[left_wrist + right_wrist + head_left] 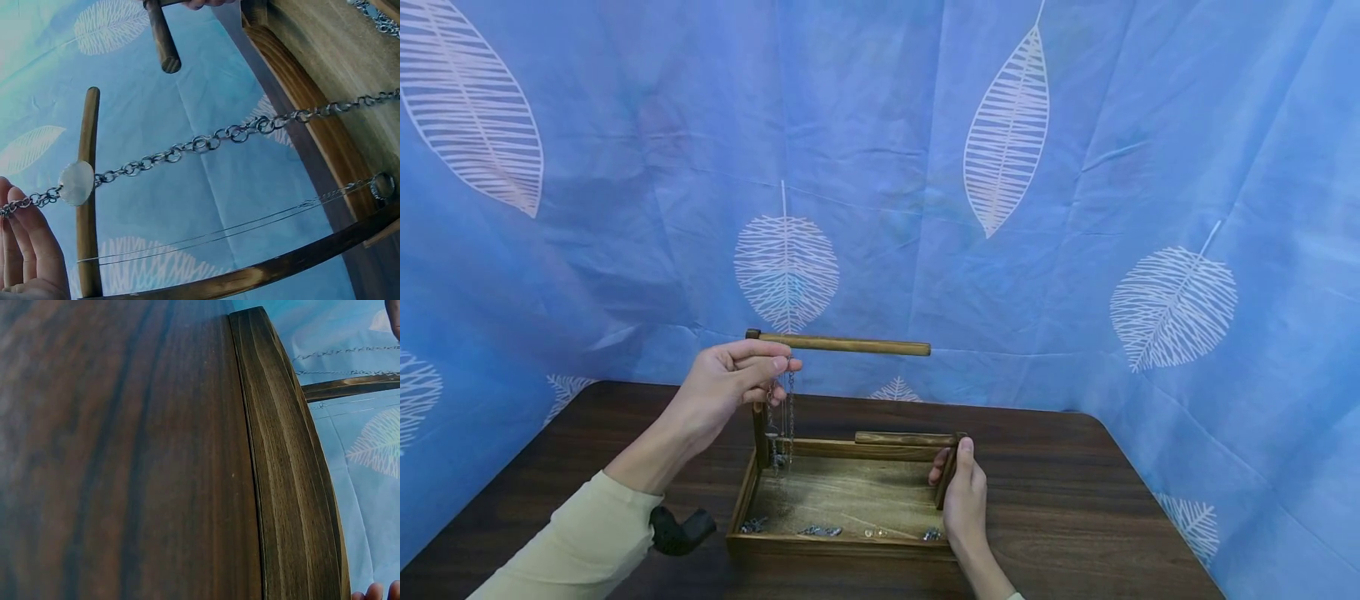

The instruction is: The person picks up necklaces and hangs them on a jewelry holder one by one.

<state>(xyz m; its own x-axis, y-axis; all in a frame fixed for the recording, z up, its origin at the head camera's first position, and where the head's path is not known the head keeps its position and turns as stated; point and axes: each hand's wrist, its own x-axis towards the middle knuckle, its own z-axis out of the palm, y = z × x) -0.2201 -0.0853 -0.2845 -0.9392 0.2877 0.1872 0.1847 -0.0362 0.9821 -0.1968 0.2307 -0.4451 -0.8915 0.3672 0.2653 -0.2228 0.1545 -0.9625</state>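
A wooden jewelry stand has a tall left post with an upper bar (pixel 850 343) and a short right post (pixel 946 485) with a lower bar (pixel 902 438). Just below the upper bar, my left hand (pixel 718 387) pinches a silver chain necklace (pixel 175 152) that hangs down. A pale round disc (pixel 77 183) sits on that chain near the fingers. Behind it, a thinner necklace (pixel 237 226) with a ring-shaped pendant (pixel 382 185) hangs from the upper bar. My right hand (pixel 966 500) grips the short post, thumb at its top and fingertips behind.
The stand's shallow tray (pixel 842 543) holds several small jewelry pieces (pixel 820 531) along its front side. It stands on a dark wood table (pixel 1060 500). A black curved object (pixel 683 532) is by my left sleeve. A blue leaf-patterned cloth (pixel 880 167) hangs behind.
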